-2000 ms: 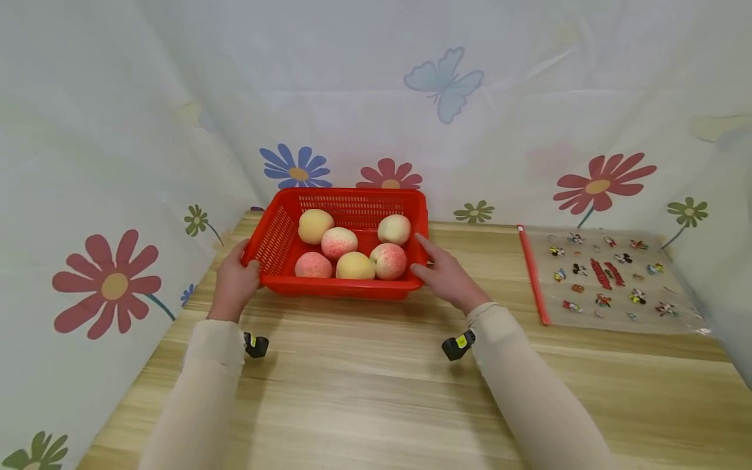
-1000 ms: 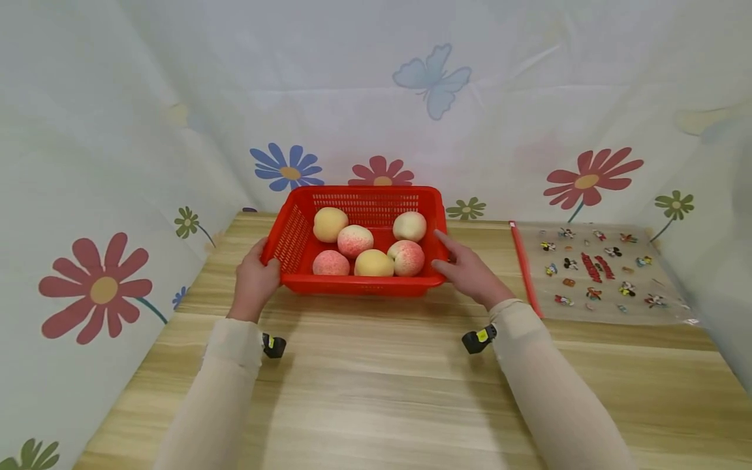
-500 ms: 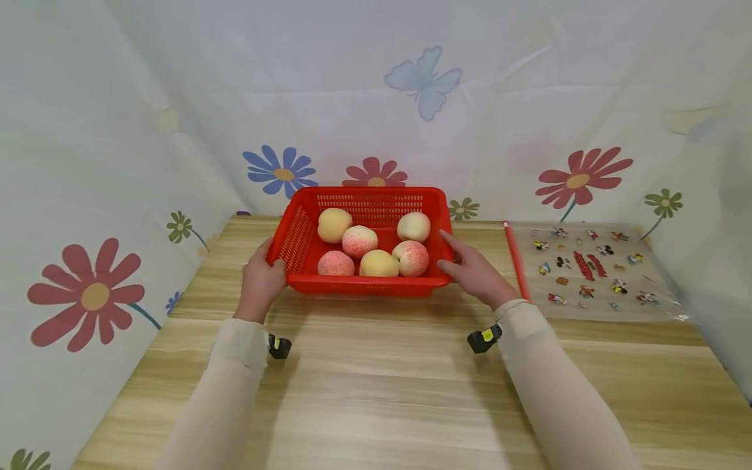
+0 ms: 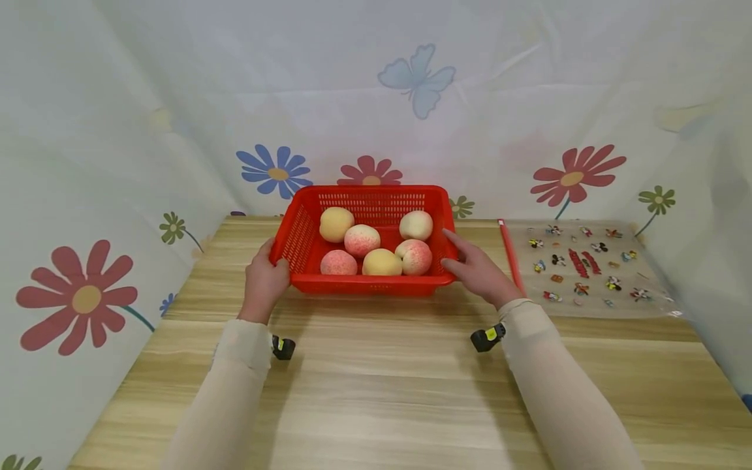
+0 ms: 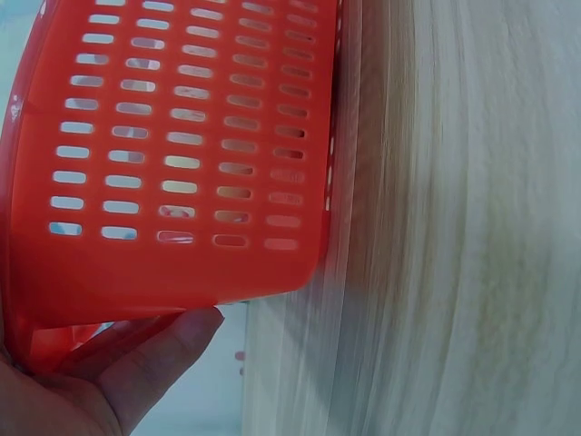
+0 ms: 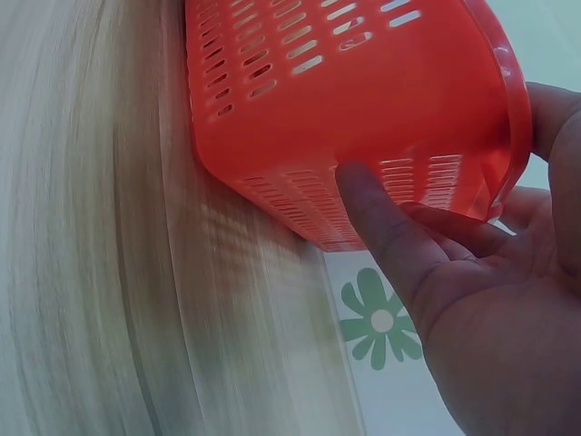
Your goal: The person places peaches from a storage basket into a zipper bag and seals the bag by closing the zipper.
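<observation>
A red plastic basket (image 4: pixel 364 284) with slotted walls stands towards the back of the wooden table. Several peaches (image 4: pixel 362 241), yellow and pink, lie loose inside it. At the basket's left end my left hand (image 4: pixel 266 282) grips the rim, thumb on the near side. My right hand (image 4: pixel 480 273) holds the opposite end, the fingers spread around its rim. In the left wrist view, the left thumb (image 5: pixel 168 363) presses under the basket's corner. Up close in the right wrist view, the right hand (image 6: pixel 495 304) has its fingers around the rim.
A clear zip bag (image 4: pixel 640 254) with a red edge and cartoon prints lies flat at the back right. Behind and to the left, a white flowered curtain (image 4: pixel 329 78) borders the table (image 4: pixel 376 391). A black wrist camera (image 4: pixel 486 338) sits under each forearm.
Both hands have moved the basket of peaches to the right along the table, so the gap to the zip bag is narrower. The hands keep their hold, and the view has turned slightly right.
</observation>
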Demonstrator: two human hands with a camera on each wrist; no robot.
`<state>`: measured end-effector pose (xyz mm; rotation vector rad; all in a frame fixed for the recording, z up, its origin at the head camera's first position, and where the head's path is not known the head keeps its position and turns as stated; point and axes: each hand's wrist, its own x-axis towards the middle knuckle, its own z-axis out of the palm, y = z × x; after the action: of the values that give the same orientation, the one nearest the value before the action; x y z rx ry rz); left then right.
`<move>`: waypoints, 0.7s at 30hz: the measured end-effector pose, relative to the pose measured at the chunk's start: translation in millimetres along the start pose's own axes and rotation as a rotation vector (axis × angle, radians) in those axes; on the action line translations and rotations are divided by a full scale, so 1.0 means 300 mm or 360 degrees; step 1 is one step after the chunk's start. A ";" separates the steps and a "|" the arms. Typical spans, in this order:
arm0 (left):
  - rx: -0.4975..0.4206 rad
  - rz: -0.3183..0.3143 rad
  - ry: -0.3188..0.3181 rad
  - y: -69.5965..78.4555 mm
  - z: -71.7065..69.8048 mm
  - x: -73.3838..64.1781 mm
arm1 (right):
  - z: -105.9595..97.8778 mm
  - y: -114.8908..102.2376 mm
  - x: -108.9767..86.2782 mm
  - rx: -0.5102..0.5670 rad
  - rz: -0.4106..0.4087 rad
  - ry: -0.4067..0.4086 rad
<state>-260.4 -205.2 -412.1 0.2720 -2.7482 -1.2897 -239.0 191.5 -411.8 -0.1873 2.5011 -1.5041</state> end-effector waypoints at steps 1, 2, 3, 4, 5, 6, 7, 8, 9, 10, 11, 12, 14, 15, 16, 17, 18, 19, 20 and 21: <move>-0.0001 -0.0001 -0.0003 0.002 0.002 -0.001 | -0.002 0.001 -0.001 0.0006 0.0001 -0.0003; -0.0002 -0.0001 -0.0002 0.004 0.005 -0.001 | -0.005 0.003 -0.002 0.0009 0.0000 -0.0006; -0.0006 -0.0003 -0.0006 0.005 0.007 -0.002 | -0.007 0.005 -0.002 0.0013 0.0001 -0.0006; -0.0009 -0.0005 -0.0006 0.007 0.009 -0.003 | -0.009 0.006 -0.003 0.0019 0.0000 -0.0008; -0.0015 -0.0012 -0.0009 0.010 0.011 -0.005 | -0.010 0.006 -0.005 0.0022 -0.0002 -0.0008; -0.0015 -0.0012 -0.0008 0.011 0.013 -0.006 | -0.012 0.007 -0.006 0.0026 -0.0004 -0.0011; -0.0013 -0.0006 -0.0006 0.013 0.015 -0.006 | -0.013 0.008 -0.007 0.0026 -0.0004 -0.0008; -0.0012 -0.0001 0.0002 0.014 0.016 -0.007 | -0.014 0.009 -0.008 0.0025 -0.0003 -0.0006; -0.0009 0.0004 0.0006 0.015 0.018 -0.007 | -0.016 0.011 -0.009 0.0023 -0.0009 -0.0006; -0.0004 0.0009 0.0009 0.016 0.020 -0.007 | -0.017 0.012 -0.011 0.0020 -0.0009 -0.0003; 0.0000 0.0015 0.0014 0.017 0.021 -0.007 | -0.018 0.013 -0.012 0.0020 -0.0008 0.0000; 0.0003 0.0020 0.0016 0.018 0.023 -0.007 | -0.020 0.015 -0.013 0.0021 -0.0004 0.0004; 0.0011 0.0022 0.0025 0.019 0.026 -0.008 | -0.023 0.019 -0.014 0.0026 -0.0001 0.0005; 0.0015 0.0023 0.0027 0.020 0.028 -0.008 | -0.024 0.020 -0.015 0.0026 0.0000 0.0003; 0.0018 0.0024 0.0032 0.021 0.030 -0.008 | -0.026 0.021 -0.015 0.0032 0.0006 0.0004; 0.0016 0.0022 0.0032 0.022 0.032 -0.009 | -0.028 0.023 -0.016 0.0035 0.0004 0.0003; 0.0016 0.0023 0.0031 0.023 0.033 -0.009 | -0.029 0.025 -0.016 0.0035 0.0003 0.0000; 0.0012 0.0021 0.0027 0.024 0.035 -0.009 | -0.031 0.026 -0.016 0.0033 0.0003 -0.0001; 0.0004 0.0019 0.0016 0.026 0.036 -0.010 | -0.032 0.028 -0.017 0.0030 0.0003 0.0000; -0.0005 0.0014 0.0008 0.028 0.037 -0.010 | -0.034 0.028 -0.018 0.0025 0.0005 0.0003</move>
<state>-260.3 -190.9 -412.8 0.2619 -2.7399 -1.2895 -236.4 205.3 -414.0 -0.1795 2.4889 -1.5230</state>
